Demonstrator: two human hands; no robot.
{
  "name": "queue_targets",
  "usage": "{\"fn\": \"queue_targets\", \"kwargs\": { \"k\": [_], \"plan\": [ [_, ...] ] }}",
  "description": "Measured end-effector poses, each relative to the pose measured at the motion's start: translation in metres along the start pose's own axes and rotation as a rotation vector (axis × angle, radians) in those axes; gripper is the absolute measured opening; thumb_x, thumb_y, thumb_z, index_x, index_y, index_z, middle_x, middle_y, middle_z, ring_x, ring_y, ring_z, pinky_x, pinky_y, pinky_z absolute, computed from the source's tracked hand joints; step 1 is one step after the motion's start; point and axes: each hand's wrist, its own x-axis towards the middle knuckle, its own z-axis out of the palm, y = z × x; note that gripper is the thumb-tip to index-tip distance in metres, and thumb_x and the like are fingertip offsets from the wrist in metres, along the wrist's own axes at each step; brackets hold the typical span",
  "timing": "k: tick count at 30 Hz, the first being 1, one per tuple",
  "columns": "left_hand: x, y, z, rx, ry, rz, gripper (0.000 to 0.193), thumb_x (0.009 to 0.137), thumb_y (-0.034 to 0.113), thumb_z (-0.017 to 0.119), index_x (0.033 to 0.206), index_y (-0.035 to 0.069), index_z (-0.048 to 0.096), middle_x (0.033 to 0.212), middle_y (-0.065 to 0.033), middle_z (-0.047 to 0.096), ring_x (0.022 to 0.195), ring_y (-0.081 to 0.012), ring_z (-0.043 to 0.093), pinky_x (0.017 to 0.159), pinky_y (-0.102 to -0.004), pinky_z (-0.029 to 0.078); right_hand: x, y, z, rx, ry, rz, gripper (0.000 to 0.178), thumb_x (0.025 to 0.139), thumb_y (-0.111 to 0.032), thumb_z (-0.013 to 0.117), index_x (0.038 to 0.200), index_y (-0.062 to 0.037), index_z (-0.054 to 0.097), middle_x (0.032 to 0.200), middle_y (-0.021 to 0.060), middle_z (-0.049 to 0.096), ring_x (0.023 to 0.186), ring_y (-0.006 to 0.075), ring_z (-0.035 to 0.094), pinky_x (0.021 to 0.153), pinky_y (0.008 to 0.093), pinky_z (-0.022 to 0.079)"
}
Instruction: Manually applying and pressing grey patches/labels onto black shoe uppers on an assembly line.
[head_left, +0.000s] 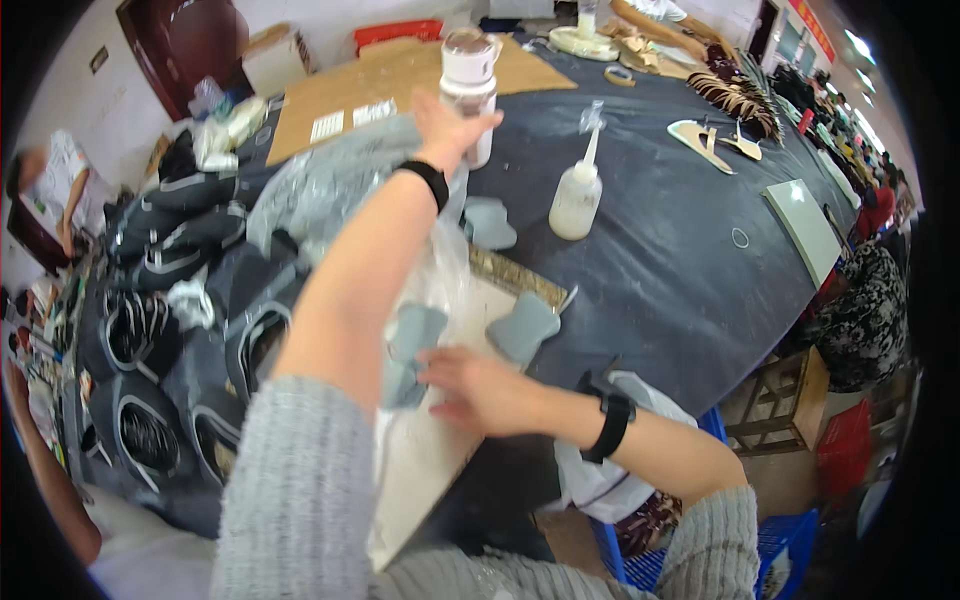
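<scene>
My left hand is stretched far forward at a white lidded bottle or cup. Its thumb lies across the bottle's front and the fingers spread to the left, so the hand looks open. Lower down, my right hand hovers over or rests on a pale board. The spread fingertips meet the edge of a grey-blue flat piece, with a similar piece just above. Another grey-blue piece lies to the right, and one more sits farther away.
A squeeze bottle with a long nozzle stands right of centre. Clear plastic bags and several dark shoe-like items cover the left. A blue crate holding a white bag is at lower right. Other people work nearby.
</scene>
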Motion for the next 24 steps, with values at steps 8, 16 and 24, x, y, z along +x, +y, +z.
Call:
{"fn": "queue_targets", "kwargs": {
  "k": [8,16,24],
  "plan": [
    [-0.095,0.046,-0.272,-0.779,-0.445,0.12,0.045,0.087,0.016,0.055,0.127,-0.001,0.04,0.114,-0.0122,0.054,0.109,-0.0223,0.052,0.092,-0.0354,0.042,-0.018,-0.016,-0.071,0.251,0.268,0.191,0.029,0.082,-0.009,0.059,0.11,-0.0033,0.056,0.107,0.0059,0.059,0.093,0.0137,0.057,0.08,0.0286,0.046],
    [-0.194,0.073,-0.377,-0.314,-0.368,0.103,0.031,0.091,0.023,0.052,0.111,0.0,0.056,0.103,-0.0091,0.062,0.092,-0.0154,0.061,0.078,-0.0266,0.049,0.046,-0.039,0.008,0.075,0.166,0.063,0.026,0.077,-0.007,0.064,0.102,-0.0039,0.06,0.092,0.0044,0.062,0.081,0.0132,0.059,0.07,0.0255,0.047],
    [-0.184,0.123,-0.386,-0.563,-0.239,0.205,0.027,0.089,0.021,0.049,0.099,-0.003,0.056,0.092,-0.0105,0.061,0.084,-0.0168,0.059,0.076,-0.028,0.047,0.064,-0.193,0.107,-0.028,0.065,-0.58,0.07,0.061,-0.018,0.076,0.122,-0.0045,0.044,0.117,0.0096,0.047,0.114,0.0282,0.044,0.093,0.04,0.037]
  ]
}}
